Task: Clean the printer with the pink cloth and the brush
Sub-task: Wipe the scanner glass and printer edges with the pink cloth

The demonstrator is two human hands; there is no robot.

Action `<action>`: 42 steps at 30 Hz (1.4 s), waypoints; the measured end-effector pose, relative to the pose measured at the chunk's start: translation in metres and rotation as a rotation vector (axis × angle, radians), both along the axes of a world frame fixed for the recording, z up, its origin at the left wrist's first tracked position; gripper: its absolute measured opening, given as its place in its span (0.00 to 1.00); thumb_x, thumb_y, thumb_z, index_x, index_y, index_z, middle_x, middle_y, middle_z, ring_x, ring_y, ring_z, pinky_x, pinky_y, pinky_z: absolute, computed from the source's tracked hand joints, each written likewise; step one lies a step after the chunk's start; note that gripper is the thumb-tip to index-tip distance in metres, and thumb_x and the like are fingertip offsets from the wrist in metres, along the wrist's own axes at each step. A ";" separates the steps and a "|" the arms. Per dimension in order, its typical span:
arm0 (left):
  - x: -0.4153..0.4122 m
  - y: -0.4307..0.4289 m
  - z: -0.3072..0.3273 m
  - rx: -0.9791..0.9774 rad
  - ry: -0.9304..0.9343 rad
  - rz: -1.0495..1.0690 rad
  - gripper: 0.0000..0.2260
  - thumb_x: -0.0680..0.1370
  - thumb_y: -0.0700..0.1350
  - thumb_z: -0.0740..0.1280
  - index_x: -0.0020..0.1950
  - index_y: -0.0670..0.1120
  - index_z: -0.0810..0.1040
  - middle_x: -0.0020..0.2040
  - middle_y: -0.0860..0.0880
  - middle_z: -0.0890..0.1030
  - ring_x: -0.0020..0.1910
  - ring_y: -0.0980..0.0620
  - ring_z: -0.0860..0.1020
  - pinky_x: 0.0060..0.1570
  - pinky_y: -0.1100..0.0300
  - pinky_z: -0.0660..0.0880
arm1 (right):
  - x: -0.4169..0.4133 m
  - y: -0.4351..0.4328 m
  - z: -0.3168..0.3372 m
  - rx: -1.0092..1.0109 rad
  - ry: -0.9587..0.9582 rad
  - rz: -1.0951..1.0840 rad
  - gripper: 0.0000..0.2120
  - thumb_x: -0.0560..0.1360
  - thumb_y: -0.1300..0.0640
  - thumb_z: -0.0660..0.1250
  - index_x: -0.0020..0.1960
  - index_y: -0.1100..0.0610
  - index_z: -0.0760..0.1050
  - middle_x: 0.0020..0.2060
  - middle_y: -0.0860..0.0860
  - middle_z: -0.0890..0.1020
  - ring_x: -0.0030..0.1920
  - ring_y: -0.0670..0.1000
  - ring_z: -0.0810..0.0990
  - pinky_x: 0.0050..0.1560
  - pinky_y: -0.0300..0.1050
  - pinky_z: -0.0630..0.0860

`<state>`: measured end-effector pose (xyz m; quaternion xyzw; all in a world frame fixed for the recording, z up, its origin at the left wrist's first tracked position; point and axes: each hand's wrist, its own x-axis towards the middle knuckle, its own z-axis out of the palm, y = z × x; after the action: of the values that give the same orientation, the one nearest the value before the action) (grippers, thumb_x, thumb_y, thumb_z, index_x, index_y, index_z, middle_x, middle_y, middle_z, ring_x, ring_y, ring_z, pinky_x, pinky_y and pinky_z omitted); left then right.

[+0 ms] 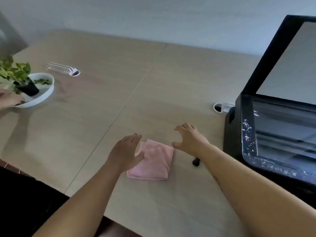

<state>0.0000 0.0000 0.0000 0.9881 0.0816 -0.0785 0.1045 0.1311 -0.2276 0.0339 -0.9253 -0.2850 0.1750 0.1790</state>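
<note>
Bench [102, 117] of pale wood carries everything. The printer [232, 142] stands at its right edge with the lid [266, 57] raised, and white specks [247, 132] are scattered along the left and front borders of the glass [282, 134]; that is probably where the wiping is needed.

Both hands are released and hold nothing. The left hand [125, 151] lies flat-fingered over the left edge of the pink cloth [155, 161], which sits folded on the bench near the front. I cannot tell whether it touches the cloth. The right hand [191, 139] hovers just beyond the cloth's far right corner, fingers spread and loosely bent.

The step looks like picking up the cloth. Gather it by the folded stack so it stays a firm pad.

Far left, another person's hand [10, 100] touches a white bowl [49, 89] holding a potted plant [15, 72], well clear. A dark stub [195, 162] peeks from under the right forearm, possibly the brush; mind knocking it.
</note>
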 end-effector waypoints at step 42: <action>0.109 -0.131 0.019 -0.008 -0.369 -0.396 0.25 0.77 0.52 0.58 0.68 0.39 0.72 0.61 0.43 0.78 0.58 0.43 0.76 0.56 0.50 0.74 | -0.066 -0.154 0.042 0.385 -0.372 -0.305 0.11 0.73 0.50 0.61 0.50 0.55 0.75 0.47 0.47 0.72 0.46 0.49 0.73 0.42 0.48 0.76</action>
<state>0.1090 -0.1309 0.0193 0.9820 -0.1338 0.0837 0.1040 0.0651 -0.3819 0.0762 -0.9226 -0.1987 -0.0836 0.3198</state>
